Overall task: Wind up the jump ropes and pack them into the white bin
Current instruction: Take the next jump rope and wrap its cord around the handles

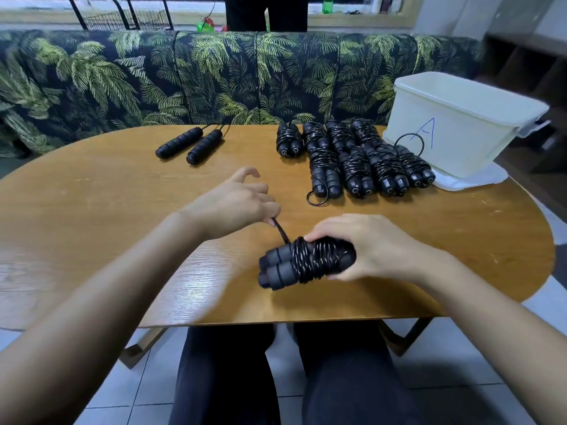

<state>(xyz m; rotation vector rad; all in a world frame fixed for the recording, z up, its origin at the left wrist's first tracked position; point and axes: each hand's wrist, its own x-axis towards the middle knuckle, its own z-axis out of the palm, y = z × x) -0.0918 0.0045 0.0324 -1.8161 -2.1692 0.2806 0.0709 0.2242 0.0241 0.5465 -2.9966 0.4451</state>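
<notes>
Head view: grips the nearly wound jump rope (306, 262) with the right hand (371, 246), curled over its right end, close to the worktop (92, 210) near its front edge. Lies with long axis left to right, handle butts pointing left. Pinches the loose cord tail (280, 231) with the left hand (236, 200), just up and left of the bundle. Likely next: tuck the tail, then carry right and away to the white bin (454, 127), nearer the right hand, beyond the finished bundles (352, 157).

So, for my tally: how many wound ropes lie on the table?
8: four in a back row, four in a front row, all left of the bin. More may hide.
</notes>
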